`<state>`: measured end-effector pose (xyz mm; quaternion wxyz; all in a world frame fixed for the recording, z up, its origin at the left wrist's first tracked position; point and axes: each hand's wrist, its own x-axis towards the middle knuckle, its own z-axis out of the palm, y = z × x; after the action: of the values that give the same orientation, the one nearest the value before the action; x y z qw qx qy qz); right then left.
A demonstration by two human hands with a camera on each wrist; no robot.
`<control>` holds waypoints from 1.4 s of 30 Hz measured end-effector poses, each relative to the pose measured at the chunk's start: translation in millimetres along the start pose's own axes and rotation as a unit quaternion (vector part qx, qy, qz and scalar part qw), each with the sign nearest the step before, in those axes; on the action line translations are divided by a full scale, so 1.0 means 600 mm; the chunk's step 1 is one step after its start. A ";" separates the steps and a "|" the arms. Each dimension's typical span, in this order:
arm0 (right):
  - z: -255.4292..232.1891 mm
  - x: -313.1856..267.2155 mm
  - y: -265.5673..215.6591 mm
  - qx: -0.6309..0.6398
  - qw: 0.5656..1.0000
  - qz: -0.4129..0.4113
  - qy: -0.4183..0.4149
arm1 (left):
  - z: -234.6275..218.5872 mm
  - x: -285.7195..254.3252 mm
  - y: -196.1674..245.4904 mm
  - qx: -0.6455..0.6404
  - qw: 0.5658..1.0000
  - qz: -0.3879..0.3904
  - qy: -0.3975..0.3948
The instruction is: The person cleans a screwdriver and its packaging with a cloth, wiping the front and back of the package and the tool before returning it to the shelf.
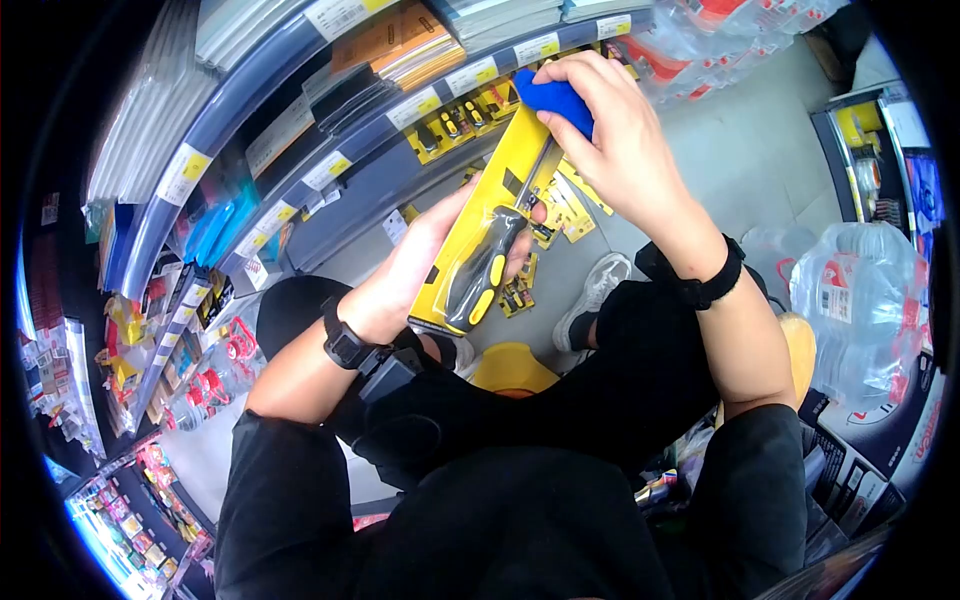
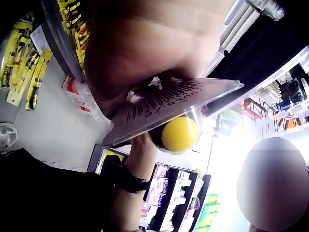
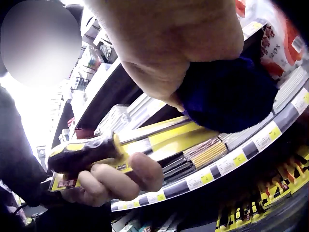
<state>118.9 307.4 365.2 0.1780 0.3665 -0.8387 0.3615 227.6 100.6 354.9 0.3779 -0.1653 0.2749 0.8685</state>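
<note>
A long yellow package (image 1: 470,222) with a black-and-yellow screwdriver (image 1: 486,270) under clear plastic lies tilted in my left hand (image 1: 432,245), whose fingers curl round its edge. In the right wrist view the left fingers (image 3: 113,181) grip it beside the handle (image 3: 84,153). My right hand (image 1: 622,135) holds a blue cloth (image 1: 560,102) against the package's upper end; the cloth (image 3: 229,94) also shows below the right hand (image 3: 178,43). From the left wrist, the package's printed back (image 2: 164,106) and the yellow handle end (image 2: 179,134) are visible under the left hand (image 2: 149,43).
Shelves with a price-tag rail (image 1: 328,172) curve along the left and front. More yellow packages (image 1: 572,208) lie on the floor below the hands. A yellow stool (image 1: 512,370) is between the legs. Bottled water packs (image 1: 862,310) stand at the right.
</note>
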 end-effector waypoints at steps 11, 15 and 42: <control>-0.001 -0.008 -0.087 0.113 0.982 -0.097 -0.114 | -0.051 -0.011 0.008 0.022 0.995 0.064 0.072; -0.008 0.013 -0.035 0.027 0.992 -0.113 -0.044 | -0.015 0.007 0.010 -0.082 0.996 0.014 -0.010; -0.026 0.027 0.030 -0.107 0.992 -0.064 0.014 | -0.033 0.021 0.014 -0.064 0.986 0.023 -0.154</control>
<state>95.2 319.7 376.1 0.2508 0.3927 -0.8447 0.2633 214.2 91.2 336.1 0.3841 -0.0471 0.1614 0.9078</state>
